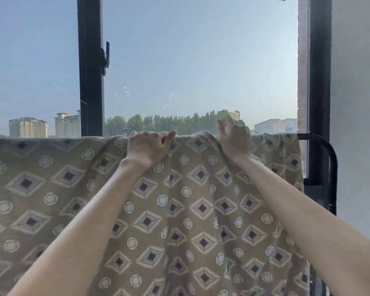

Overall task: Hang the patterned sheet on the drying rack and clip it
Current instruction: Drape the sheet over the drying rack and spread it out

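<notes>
The top bar of the drying rack (320, 146) is almost wholly hidden under the patterned sheet (179, 210); you see only its black tube bending down at 3 o'clock, beside the black window frame (91, 82). The sheet runs off the left and bottom edges, so its full extent cannot be told.

Your left hand (147, 148) lies just left of centre, curled over the top fold with fingers bent onto the cloth and pressing it down at the bar. Your right hand (233, 137), near it at 1 o'clock, is raised above the fold and blurred; a bunch of fabric rises to it, but whether it is pinching that cloth cannot be told.

Beyond the glass, from 9 to 2 o'clock, stand pale tower blocks (28, 127) and a line of trees (158, 123).

The sheet is soft tan cloth printed with dark-centred diamonds and pale rings, hanging in loose vertical folds below your right wrist.
</notes>
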Demonstrator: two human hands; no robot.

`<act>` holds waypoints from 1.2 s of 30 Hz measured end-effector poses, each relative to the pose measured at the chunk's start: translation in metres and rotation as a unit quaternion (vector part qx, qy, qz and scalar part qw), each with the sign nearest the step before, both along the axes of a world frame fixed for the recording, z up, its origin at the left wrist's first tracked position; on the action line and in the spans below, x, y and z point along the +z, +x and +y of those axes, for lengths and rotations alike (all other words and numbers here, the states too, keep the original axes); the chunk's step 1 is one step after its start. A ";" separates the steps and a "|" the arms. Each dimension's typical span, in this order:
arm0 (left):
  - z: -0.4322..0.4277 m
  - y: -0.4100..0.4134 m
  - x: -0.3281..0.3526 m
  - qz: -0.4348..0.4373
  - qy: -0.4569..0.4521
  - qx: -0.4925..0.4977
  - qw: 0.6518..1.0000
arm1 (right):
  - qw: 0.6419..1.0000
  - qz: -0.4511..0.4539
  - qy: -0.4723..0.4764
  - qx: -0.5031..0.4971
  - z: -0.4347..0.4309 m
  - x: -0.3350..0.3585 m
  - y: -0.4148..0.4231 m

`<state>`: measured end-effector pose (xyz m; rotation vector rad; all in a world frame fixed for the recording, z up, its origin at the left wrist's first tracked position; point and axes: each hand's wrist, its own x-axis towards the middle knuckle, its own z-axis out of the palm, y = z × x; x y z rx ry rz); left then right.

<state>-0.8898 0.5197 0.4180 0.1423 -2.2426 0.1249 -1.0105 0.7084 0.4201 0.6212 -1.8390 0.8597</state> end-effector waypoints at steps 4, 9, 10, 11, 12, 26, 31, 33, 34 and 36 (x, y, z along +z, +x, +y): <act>0.000 0.001 -0.001 0.016 -0.001 0.003 1.000 | 0.993 -0.017 0.113 -0.011 0.060 -0.032 -0.001; 0.002 -0.001 0.000 0.010 0.009 0.006 1.000 | 0.976 0.026 0.208 -0.063 0.084 -0.026 0.016; 0.003 0.000 0.000 0.008 0.016 0.004 1.000 | 0.973 0.032 0.212 -0.080 0.084 -0.024 0.018; 0.004 0.002 -0.001 0.008 0.020 0.002 1.000 | 0.971 0.036 0.214 -0.096 0.084 -0.023 0.019; 0.006 0.005 0.000 0.007 0.022 0.002 1.000 | 0.969 0.042 0.216 -0.114 0.083 -0.023 0.019; 0.011 0.016 0.002 -0.022 0.012 -0.003 1.000 | 0.958 -0.175 0.042 -0.222 0.091 -0.008 0.009; 0.002 0.018 0.002 -0.030 0.014 0.000 0.999 | 0.935 -0.227 0.068 -0.266 0.081 -0.004 0.008; -0.001 0.020 0.004 -0.043 0.014 0.007 0.999 | 0.961 -0.176 0.072 -0.202 0.068 -0.002 0.012; -0.003 0.021 0.006 -0.055 0.018 0.007 0.998 | 0.976 -0.145 0.071 -0.145 0.059 -0.002 0.016; -0.005 0.028 0.009 -0.084 0.039 0.001 0.996 | 0.991 -0.100 0.078 -0.045 0.037 -0.005 0.026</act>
